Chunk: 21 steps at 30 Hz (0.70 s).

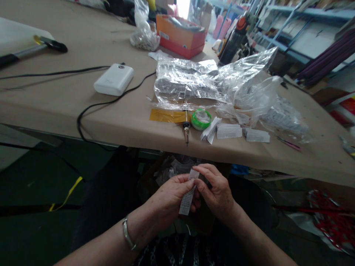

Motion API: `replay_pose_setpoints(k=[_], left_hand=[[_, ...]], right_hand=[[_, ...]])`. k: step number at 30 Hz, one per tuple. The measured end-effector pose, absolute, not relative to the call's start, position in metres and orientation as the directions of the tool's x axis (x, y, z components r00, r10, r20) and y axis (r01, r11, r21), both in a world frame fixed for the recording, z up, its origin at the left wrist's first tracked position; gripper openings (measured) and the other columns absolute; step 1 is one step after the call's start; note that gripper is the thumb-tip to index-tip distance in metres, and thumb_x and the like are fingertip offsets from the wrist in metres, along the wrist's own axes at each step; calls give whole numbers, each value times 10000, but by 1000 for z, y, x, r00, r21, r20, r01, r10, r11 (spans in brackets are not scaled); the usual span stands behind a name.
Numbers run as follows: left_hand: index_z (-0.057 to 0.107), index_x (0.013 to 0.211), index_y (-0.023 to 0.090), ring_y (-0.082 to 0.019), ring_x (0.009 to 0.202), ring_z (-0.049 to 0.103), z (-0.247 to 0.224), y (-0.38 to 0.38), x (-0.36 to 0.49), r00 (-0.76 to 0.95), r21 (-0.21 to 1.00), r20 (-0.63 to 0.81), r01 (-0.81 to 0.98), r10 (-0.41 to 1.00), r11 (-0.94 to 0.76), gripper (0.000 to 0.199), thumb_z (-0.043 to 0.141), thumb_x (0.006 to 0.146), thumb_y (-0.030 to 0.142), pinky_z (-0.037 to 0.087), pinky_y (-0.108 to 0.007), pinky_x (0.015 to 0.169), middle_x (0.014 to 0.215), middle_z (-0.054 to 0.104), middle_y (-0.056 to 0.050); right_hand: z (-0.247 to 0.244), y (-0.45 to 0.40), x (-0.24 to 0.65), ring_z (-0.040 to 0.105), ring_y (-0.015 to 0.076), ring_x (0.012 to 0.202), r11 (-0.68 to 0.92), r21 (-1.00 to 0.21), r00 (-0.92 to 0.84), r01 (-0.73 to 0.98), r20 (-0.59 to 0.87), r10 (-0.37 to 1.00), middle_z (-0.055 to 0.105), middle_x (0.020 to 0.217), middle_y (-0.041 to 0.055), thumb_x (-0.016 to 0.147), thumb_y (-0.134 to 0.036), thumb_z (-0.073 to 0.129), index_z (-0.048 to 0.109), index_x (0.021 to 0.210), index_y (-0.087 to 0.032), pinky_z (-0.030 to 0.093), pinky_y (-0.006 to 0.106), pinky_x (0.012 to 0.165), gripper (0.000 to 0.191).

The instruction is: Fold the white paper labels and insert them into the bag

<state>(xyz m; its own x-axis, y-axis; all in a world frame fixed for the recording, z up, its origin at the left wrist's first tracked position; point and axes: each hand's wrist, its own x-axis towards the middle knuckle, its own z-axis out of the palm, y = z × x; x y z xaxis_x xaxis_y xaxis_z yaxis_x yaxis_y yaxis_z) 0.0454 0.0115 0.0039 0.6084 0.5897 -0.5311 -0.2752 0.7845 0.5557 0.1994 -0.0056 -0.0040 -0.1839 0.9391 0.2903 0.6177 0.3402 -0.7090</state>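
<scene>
Just below the table's front edge, my left hand [171, 195] grips a narrow printed paper strip [187, 201] between thumb and fingers. My right hand [217, 190] is closed at the upper end of that strip, its thumb and fingertips touching it. On the table, stacks of similar white slips [229, 131] lie near the front edge. A green round container [201, 119] with whitish contents is left of them, beside a pen-like tool with a metal tip [186, 133]. Small pale scraps [176, 166] fill a spot under the table edge, beyond my hands.
Clear plastic bags [191, 79] cover the table's middle. A white box-shaped device [114, 79] and black cable are at left. Farther back stand an orange box [181, 36] and a dark bottle [233, 42]. Pink-handled tweezers or scissors [290, 144] lie at right.
</scene>
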Motion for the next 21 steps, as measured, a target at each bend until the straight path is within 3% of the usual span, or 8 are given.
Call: replay_pose_setpoints(k=[4,7,9,12,15,21], left_hand=[[597,805,125,-85,467,534,3,12,45,607,558,-536,-268,587,786,155,630,772,273,418,-191,476,575,562,3],[587,805,128,-89,476,536,2,12,45,609,551,-530,-281,590,785,155,620,785,278,411,-191,470,593,560,3],[578,798,132,-90,485,540,0,11,45,603,560,-520,-294,605,775,156,601,806,286,404,-191,467,611,560,5],[577,797,137,-88,491,540,0,10,45,586,582,-509,-305,630,754,177,597,816,311,392,-190,467,611,556,11],[573,768,138,-87,479,528,1,10,44,549,614,-517,-297,657,731,217,611,807,348,388,-192,469,586,552,12],[589,722,139,-84,468,486,3,12,42,473,708,-500,-261,726,657,263,642,773,392,366,-198,475,550,547,9]], right_hand=[[-6,-9,197,574,217,998,342,-711,-195,614,283,939,616,1063,92,882,-252,513,594,1132,-199,492,369,864,269],[-6,-9,196,580,212,1002,287,-783,-135,552,256,957,623,1073,83,867,-249,530,544,1194,-207,476,370,883,330],[-5,-7,195,606,187,926,171,-889,-51,424,166,985,638,1011,61,859,-268,545,536,1176,-208,489,333,835,322],[-5,-1,194,601,135,735,-75,-985,-9,154,-78,997,630,816,14,830,-314,593,602,946,-182,491,246,681,176],[-8,6,192,558,99,623,-225,-974,-53,-27,-223,973,605,710,-11,792,-317,645,607,783,-159,460,202,593,163],[-8,14,183,535,95,442,-310,-939,-138,-147,-291,947,595,541,-36,770,-328,665,595,766,-160,432,196,446,182]])
